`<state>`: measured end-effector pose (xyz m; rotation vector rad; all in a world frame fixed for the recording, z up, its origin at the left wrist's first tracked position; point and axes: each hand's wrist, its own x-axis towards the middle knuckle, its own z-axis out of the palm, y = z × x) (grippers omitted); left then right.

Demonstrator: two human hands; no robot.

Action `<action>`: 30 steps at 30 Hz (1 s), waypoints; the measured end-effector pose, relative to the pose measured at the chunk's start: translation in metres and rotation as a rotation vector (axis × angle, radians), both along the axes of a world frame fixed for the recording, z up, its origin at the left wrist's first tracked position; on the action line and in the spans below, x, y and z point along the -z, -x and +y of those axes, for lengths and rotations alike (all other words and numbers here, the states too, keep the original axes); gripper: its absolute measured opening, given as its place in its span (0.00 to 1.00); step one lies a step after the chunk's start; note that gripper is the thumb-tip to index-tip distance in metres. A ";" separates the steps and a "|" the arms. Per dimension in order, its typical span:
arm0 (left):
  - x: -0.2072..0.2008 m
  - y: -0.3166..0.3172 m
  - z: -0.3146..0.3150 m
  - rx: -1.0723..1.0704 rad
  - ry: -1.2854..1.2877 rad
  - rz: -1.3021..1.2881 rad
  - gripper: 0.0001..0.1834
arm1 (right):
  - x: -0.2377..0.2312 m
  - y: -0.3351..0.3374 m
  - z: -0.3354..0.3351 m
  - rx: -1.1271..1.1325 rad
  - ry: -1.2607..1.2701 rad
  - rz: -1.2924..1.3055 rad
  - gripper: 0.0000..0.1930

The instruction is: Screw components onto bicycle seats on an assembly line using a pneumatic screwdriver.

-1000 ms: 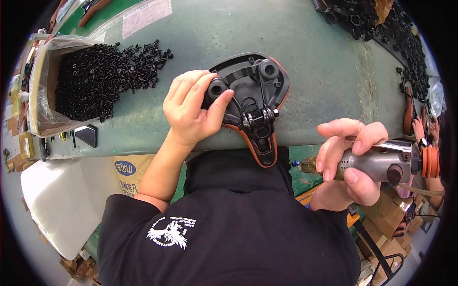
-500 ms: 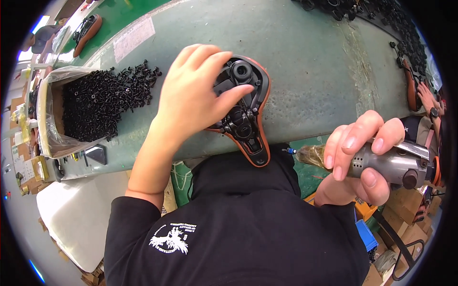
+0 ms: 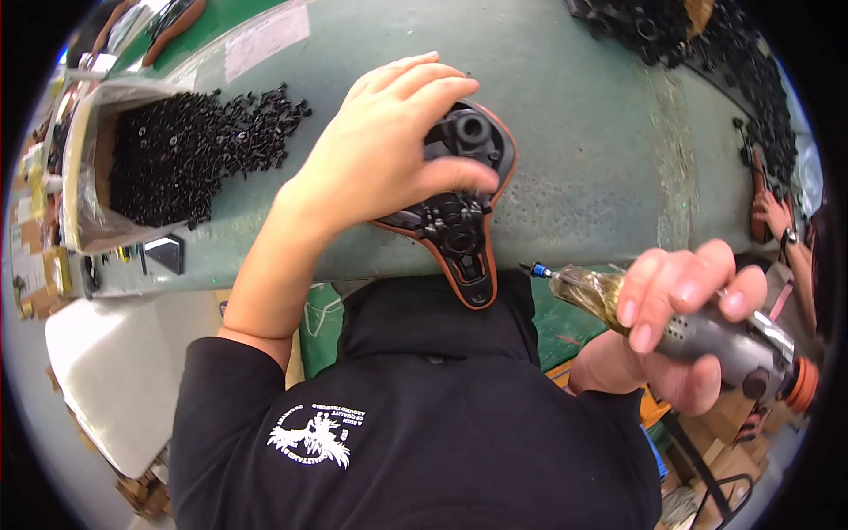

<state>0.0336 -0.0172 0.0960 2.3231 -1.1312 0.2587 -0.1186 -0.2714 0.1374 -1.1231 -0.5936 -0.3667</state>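
An upside-down bicycle saddle (image 3: 478, 287), black underneath with a brown rim, lies at the table's near edge, its narrow nose toward me. My left hand (image 3: 380, 146) grips its wide left side, the thumb stretched over the black underside parts and the other fingers at the far rim. On the right, my right hand (image 3: 685, 309) is wrapped round a grey power screwdriver (image 3: 729, 352) with a clear-wrapped yellowish front. Its blue-collared tip (image 3: 537, 270) points left toward the saddle's nose, apart from it. A small dark piece shows at the tip, too small to name.
At left, a plastic-lined box (image 3: 78, 190) lies on its side, black screws (image 3: 256, 132) spilling onto the green table (image 3: 574, 159). Black parts (image 3: 654, 31) are heaped at the far right. Another person's hand (image 3: 774, 215) rests by another saddle at the right edge.
The power screwdriver has tilted: its rear end has come down toward me while the tip stays near the table edge. My left hand remains on the saddle. The whole view has shifted slightly.
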 end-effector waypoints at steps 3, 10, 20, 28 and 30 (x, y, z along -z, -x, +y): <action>0.006 0.004 0.056 0.070 0.205 0.270 0.46 | -0.008 -0.003 0.003 0.040 0.020 -0.048 0.30; 0.058 0.035 0.063 -0.194 0.314 0.170 0.41 | -0.014 -0.041 0.046 -0.052 0.086 -0.134 0.22; 0.081 0.034 0.063 -0.299 0.437 0.087 0.30 | -0.008 -0.085 0.098 -0.164 0.290 -0.173 0.24; 0.108 0.026 0.072 -0.190 0.656 0.237 0.27 | 0.009 -0.092 0.137 -0.129 0.434 -0.181 0.21; 0.114 0.026 0.071 -0.156 0.723 0.260 0.25 | 0.014 -0.093 0.146 -0.073 0.463 -0.185 0.21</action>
